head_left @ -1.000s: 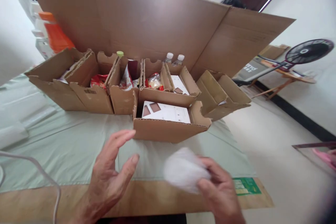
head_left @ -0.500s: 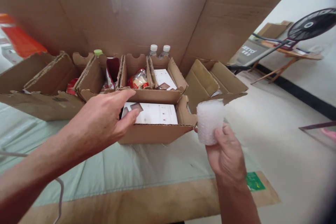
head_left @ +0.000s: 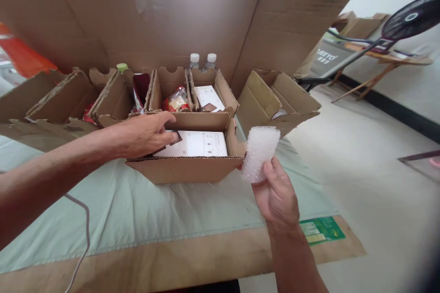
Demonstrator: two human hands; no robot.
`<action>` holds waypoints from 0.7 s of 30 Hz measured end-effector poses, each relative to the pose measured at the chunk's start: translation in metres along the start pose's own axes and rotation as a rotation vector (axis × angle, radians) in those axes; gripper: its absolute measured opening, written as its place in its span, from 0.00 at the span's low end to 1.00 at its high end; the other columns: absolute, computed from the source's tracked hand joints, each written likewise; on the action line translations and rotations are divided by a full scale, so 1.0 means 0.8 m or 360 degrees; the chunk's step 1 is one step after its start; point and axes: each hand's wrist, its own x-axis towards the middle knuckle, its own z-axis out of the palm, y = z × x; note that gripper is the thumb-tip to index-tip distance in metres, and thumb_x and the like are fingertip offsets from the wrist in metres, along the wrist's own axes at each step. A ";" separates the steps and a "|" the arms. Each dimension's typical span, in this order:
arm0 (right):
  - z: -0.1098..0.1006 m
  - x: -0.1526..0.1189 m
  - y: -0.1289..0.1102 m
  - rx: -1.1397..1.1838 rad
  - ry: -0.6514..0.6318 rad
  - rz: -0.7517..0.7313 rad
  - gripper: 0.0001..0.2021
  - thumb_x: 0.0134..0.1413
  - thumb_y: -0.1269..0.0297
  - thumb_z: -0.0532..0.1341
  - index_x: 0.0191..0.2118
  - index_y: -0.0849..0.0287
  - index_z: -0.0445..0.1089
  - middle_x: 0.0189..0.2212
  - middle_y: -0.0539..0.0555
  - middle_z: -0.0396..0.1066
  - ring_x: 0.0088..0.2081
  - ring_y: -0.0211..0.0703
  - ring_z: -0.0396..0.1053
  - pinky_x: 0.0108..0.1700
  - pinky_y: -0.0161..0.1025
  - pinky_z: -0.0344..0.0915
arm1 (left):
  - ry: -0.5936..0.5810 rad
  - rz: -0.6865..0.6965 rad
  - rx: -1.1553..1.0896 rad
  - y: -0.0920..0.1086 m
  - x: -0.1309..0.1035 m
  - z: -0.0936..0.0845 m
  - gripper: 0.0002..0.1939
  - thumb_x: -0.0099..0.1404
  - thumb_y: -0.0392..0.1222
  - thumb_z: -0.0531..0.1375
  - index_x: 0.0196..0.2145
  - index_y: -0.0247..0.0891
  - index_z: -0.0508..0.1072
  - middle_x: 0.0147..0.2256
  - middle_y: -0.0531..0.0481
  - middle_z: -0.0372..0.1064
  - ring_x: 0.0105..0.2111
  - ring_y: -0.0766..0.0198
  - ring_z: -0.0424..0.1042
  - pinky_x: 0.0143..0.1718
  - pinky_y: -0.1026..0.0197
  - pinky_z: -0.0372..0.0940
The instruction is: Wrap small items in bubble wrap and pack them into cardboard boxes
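Note:
My right hand (head_left: pixel 277 192) grips a piece of bubble wrap (head_left: pixel 261 151) by its lower part, held upright just right of the front cardboard box. Whether anything is wrapped inside it cannot be seen. My left hand (head_left: pixel 149 135) reaches over the left end of that open cardboard box (head_left: pixel 185 170), thumb and index finger apart. Its thumb is at the dark square printed on a white box (head_left: pixel 201 143) lying inside. Part of the white box's left end is hidden by the hand, and I cannot tell whether they touch.
Behind stands a row of cardboard bins (head_left: pixel 67 100), holding a red-and-clear packet (head_left: pixel 178 99) and another white box (head_left: pixel 209 97). Two capped bottles (head_left: pixel 194 60) show behind them. A separate bin (head_left: pixel 280 100) is at the right. A cable (head_left: pixel 87 224) crosses the green cloth (head_left: pixel 165 210).
The camera view has shifted a little. My left hand has moved further over the white box's end, and the bubble wrap in my right hand has tilted slightly.

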 end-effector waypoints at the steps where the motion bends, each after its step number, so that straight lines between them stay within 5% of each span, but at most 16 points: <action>1: 0.001 0.000 0.000 0.0010 0.0001 0.0000 0.17 0.53 0.47 0.68 0.41 0.52 0.71 0.44 0.55 0.78 0.54 0.52 0.73 0.51 0.47 0.73 | -0.0139 -0.0002 0.0009 0.001 0.000 0.002 0.22 0.59 0.56 0.62 0.47 0.41 0.78 0.27 0.53 0.76 0.24 0.60 0.74 0.32 0.60 0.65; 3: 0.000 0.000 -0.002 0.0036 0.0000 -0.0005 0.17 0.52 0.47 0.69 0.41 0.52 0.71 0.43 0.54 0.78 0.52 0.52 0.74 0.50 0.47 0.73 | -0.0401 -0.0005 0.0047 0.004 -0.001 0.002 0.25 0.63 0.54 0.58 0.53 0.40 0.75 0.32 0.51 0.79 0.26 0.60 0.75 0.30 0.61 0.64; 5: -0.004 0.000 -0.008 0.0044 0.0011 -0.0025 0.17 0.50 0.48 0.70 0.41 0.52 0.72 0.43 0.53 0.78 0.48 0.50 0.75 0.49 0.47 0.73 | -0.0420 0.0003 0.0111 0.011 -0.006 -0.006 0.24 0.64 0.51 0.57 0.54 0.39 0.74 0.34 0.50 0.79 0.28 0.59 0.75 0.31 0.61 0.65; 11: -0.002 -0.008 -0.077 -0.0208 0.0227 -0.0396 0.15 0.43 0.54 0.76 0.37 0.49 0.76 0.35 0.49 0.75 0.35 0.43 0.71 0.41 0.44 0.71 | 0.0283 0.0281 0.0120 0.020 -0.082 -0.050 0.17 0.72 0.44 0.53 0.52 0.39 0.75 0.44 0.46 0.76 0.40 0.57 0.76 0.45 0.54 0.70; 14: 0.040 -0.003 -0.122 -0.0671 -0.0109 -0.0549 0.13 0.50 0.53 0.73 0.40 0.51 0.78 0.36 0.52 0.76 0.35 0.44 0.71 0.36 0.41 0.67 | 0.0548 0.0349 0.0093 0.006 -0.123 -0.037 0.16 0.71 0.40 0.55 0.52 0.38 0.75 0.52 0.42 0.73 0.53 0.51 0.74 0.54 0.48 0.70; 17: 0.110 0.017 -0.145 -0.1185 -0.0613 -0.0594 0.15 0.56 0.51 0.69 0.42 0.55 0.78 0.36 0.52 0.77 0.35 0.43 0.71 0.35 0.39 0.65 | 0.0620 0.0293 0.0105 -0.010 -0.143 0.001 0.14 0.69 0.37 0.57 0.51 0.38 0.75 0.59 0.37 0.67 0.60 0.45 0.68 0.59 0.40 0.68; 21: 0.198 0.061 -0.133 -0.1558 -0.1143 -0.0215 0.12 0.58 0.56 0.65 0.37 0.61 0.77 0.26 0.50 0.73 0.26 0.37 0.67 0.27 0.34 0.60 | 0.0652 0.0165 -0.0086 -0.016 -0.155 0.043 0.19 0.69 0.34 0.57 0.56 0.38 0.70 0.66 0.32 0.59 0.64 0.43 0.65 0.61 0.39 0.67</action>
